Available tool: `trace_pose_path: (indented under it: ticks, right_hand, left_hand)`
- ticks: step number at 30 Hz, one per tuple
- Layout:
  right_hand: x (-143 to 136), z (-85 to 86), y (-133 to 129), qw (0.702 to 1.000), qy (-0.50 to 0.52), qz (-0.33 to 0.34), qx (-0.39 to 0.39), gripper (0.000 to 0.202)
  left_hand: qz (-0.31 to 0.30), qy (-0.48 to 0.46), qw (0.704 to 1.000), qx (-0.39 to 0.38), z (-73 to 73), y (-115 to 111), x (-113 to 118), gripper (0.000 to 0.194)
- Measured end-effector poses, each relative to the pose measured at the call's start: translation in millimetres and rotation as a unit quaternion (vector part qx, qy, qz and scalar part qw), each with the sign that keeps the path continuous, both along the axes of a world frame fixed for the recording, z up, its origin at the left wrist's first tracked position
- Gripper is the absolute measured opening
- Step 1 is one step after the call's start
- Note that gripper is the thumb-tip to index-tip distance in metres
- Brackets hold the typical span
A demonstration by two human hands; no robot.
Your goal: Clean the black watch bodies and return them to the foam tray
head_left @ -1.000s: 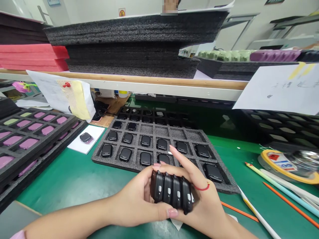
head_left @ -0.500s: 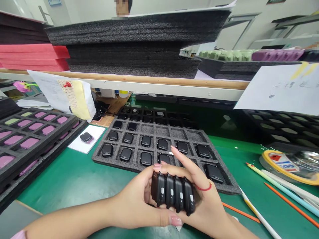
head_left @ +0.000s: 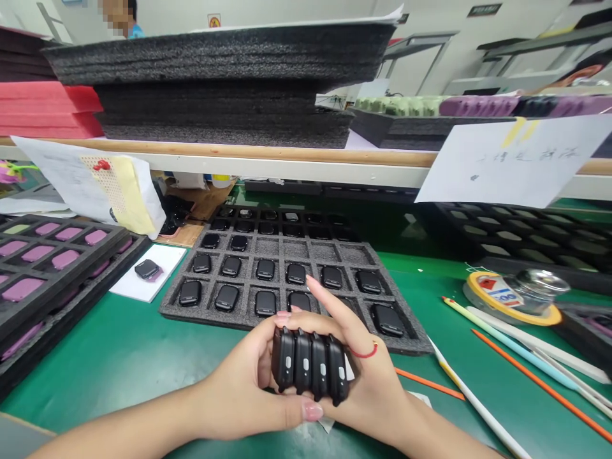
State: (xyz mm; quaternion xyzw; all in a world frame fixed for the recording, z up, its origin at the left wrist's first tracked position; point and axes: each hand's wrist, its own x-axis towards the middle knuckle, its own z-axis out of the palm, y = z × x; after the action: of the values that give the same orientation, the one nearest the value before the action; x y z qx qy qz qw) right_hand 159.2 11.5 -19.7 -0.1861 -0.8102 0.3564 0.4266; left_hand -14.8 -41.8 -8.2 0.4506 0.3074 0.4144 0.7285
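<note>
Ahead of me, above green surface [head_left: 124, 357]: white-edged shelf [head_left: 287, 167] bearing thick stack of black foam sheets [head_left: 220, 57], red foam slabs [head_left: 48, 113] to its left. Handwritten white paper sheet [head_left: 502, 169] hangs at shelf edge, yellow tape strips [head_left: 516, 132] across its top. To my right, yellow-rimmed tape roll [head_left: 488, 296], shiny round metal object [head_left: 545, 285] close by; thin orange stick [head_left: 530, 376], pale-blue stick [head_left: 540, 362] lying near. To my left, stacked dark foam trays [head_left: 86, 277] holding purple pieces [head_left: 23, 289]. Beyond shelf I see blurred person [head_left: 119, 16].

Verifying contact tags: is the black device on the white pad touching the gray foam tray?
Apart. The head view shows bare white pad between the device and the tray.
</note>
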Motion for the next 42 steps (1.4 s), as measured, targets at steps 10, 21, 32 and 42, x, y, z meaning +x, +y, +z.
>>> trace_pose_path:
  ticks: [10,21,32,42]
  right_hand:
    - [-4.7,-3.2,-3.6,0.998,-0.018,-0.022,0.055,0.094]
    - [-3.4,-8.2,-3.0,0.999,0.015,-0.013,0.031,0.100]
    - [-6.9,-4.2,-4.9,0.999,0.004,-0.026,0.047,0.096]
    - [-3.9,-6.8,-3.5,0.998,0.000,-0.023,0.063,0.095]
  left_hand:
    - [0.064,0.050,0.997,0.013,-1.3,1.4,3.4,0.050]
    - [0.006,0.058,0.998,0.020,1.6,0.2,3.5,0.057]
    - [0.052,0.114,0.990,0.058,-5.3,-0.9,5.2,0.058]
    - [0.020,0.085,0.995,0.050,-4.3,-3.3,2.5,0.064]
